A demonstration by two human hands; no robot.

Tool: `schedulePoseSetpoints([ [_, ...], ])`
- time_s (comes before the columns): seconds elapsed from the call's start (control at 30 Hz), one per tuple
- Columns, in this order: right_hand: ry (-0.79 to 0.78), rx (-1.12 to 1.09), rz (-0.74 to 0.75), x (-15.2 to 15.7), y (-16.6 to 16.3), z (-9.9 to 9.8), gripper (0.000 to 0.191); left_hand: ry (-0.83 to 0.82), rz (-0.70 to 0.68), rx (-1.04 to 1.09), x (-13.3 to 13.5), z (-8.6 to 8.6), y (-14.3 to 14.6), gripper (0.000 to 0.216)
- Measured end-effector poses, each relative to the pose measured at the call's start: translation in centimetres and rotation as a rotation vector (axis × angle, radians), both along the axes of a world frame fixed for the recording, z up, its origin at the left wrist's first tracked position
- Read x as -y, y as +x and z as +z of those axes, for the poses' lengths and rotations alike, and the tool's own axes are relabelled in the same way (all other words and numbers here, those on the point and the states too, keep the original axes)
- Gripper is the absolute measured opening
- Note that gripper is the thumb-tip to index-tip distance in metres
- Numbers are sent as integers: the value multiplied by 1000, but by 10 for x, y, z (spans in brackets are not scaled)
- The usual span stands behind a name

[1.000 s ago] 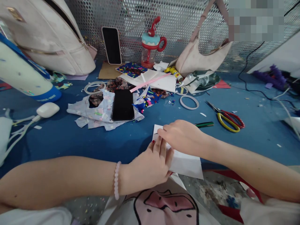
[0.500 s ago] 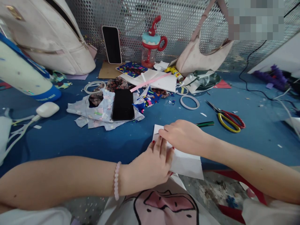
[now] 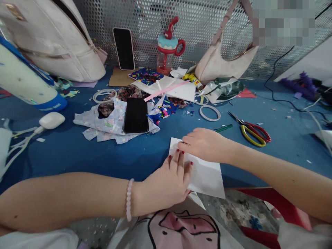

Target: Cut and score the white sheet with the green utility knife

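Right hand (image 3: 204,145) had slid a little up the sheet since a second ago, so more of it showed. Blue table (image 3: 77,152) was cluttered, with the white paper (image 3: 207,176) at its near edge. Left hand (image 3: 166,185) pressed flat on it, fingers together. Right fingers were curled, tips on the paper; couldn't tell if they pinched it. Phone (image 3: 136,115), scissors (image 3: 250,129) and green pen (image 3: 223,128) lay beyond.
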State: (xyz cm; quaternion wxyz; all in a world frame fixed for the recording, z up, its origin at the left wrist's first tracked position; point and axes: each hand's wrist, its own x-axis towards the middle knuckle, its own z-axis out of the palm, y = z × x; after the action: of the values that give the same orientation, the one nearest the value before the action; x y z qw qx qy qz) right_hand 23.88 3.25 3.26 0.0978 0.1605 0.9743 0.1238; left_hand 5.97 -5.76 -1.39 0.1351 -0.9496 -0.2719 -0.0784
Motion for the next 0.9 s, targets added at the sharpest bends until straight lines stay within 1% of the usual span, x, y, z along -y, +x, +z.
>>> schedulePoseSetpoints([
  [0.3, 116, -10, 135, -12, 12, 0, 18, 24, 2, 42, 0, -1, 1, 56],
  [0.43, 141, -14, 188, -18, 17, 1, 17, 21, 4, 47, 0, -1, 0, 53],
  [0.63, 201, -30, 235, -26, 25, 0, 16, 11, 2, 34, 0, -2, 0, 54],
  [0.9, 254, -9, 293, -39, 32, 0, 19, 21, -7, 46, 0, -3, 1, 54],
])
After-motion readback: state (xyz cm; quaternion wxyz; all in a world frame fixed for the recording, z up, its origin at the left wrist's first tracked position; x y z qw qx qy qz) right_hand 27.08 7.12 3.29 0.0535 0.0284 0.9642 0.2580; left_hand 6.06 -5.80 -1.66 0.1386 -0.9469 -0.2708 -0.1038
